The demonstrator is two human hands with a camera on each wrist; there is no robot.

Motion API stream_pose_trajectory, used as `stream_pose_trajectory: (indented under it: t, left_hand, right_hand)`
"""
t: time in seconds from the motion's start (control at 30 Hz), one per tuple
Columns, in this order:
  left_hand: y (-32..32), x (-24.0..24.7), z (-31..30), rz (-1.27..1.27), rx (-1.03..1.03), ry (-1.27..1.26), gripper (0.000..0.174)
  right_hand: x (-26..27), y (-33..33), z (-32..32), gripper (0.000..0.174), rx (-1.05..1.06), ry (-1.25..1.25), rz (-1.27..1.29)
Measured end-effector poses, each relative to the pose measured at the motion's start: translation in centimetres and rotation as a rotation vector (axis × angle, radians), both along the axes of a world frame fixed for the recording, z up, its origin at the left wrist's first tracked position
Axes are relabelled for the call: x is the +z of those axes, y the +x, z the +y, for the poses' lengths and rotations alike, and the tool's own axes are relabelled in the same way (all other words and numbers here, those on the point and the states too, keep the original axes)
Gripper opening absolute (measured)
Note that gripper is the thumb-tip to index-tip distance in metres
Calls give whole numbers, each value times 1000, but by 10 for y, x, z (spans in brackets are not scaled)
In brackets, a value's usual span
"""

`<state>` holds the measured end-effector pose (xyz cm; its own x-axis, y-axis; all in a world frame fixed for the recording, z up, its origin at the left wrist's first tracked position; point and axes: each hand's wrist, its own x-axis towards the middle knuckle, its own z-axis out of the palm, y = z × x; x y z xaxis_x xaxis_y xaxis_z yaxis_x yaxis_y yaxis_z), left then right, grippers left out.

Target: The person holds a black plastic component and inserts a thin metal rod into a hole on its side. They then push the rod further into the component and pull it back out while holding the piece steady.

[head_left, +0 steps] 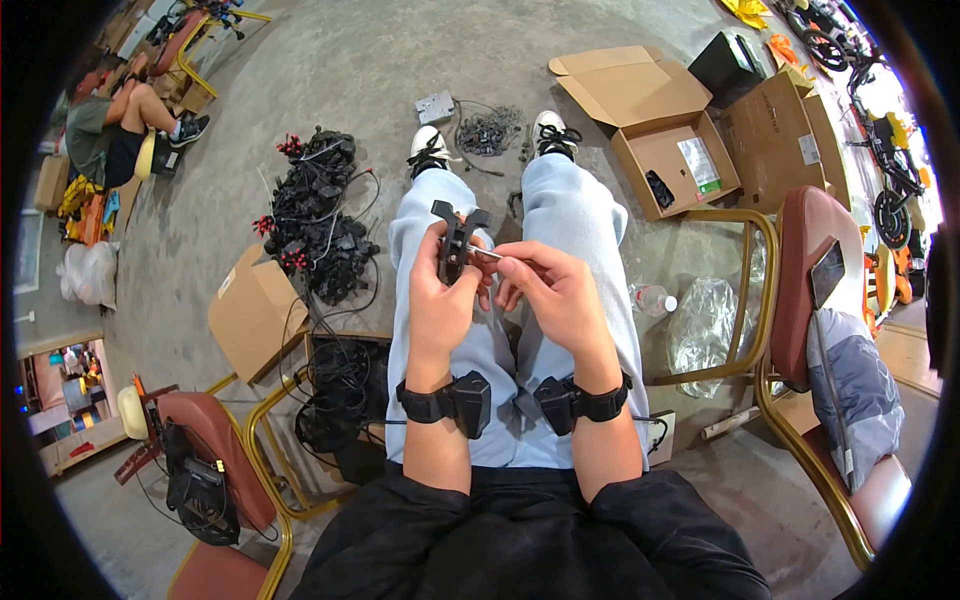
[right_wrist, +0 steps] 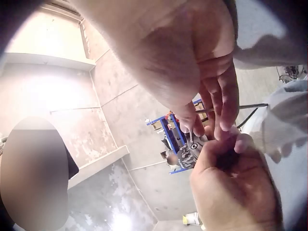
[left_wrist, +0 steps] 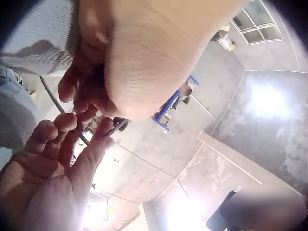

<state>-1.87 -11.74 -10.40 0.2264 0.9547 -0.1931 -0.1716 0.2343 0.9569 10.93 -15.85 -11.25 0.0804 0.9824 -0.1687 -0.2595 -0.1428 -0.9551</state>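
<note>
My left hand (head_left: 440,310) grips a black plastic part (head_left: 455,245) with a forked upper end, held above my left thigh. Between the thumb and fingers of my right hand (head_left: 562,300) is a thin metal hex key (head_left: 487,253). Its silver tip reaches to the side of the black part. In the right wrist view the key's long dark arm (right_wrist: 255,106) sticks out past my right fingers. The left wrist view shows the same key (left_wrist: 52,95) crossing my right fingertips, while the left palm hides most of the black part.
A heap of black parts with red connectors (head_left: 320,210) lies on the floor to the left. An open cardboard box (head_left: 640,170) stands ahead right. Chairs (head_left: 805,280) flank me, and a plastic bottle (head_left: 653,299) lies right. Someone (head_left: 105,125) sits far left.
</note>
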Motion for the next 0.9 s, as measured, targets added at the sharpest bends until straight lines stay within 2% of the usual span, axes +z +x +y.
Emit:
stream_pose_trajectory:
  t: [0.07, 0.13, 0.53, 0.63, 0.9]
  left_hand:
    - [-2, -2, 1, -3, 5, 4, 24]
    - [-5, -7, 1, 2, -61, 31, 36]
    - [1, -6, -1, 98, -60, 89, 35]
    - [1, -5, -1, 30, -32, 32, 36]
    - [2, -4, -2, 54, -53, 48, 38]
  right_hand:
    - [-1, -1, 1, 15, -27, -33, 123]
    - [-1, 1, 1, 15, -28, -64, 149]
    - [8, 4, 0, 20, 17, -124, 160]
    - [10, 5, 0, 22, 15, -142, 177]
    - [11, 6, 1, 24, 11, -168, 182]
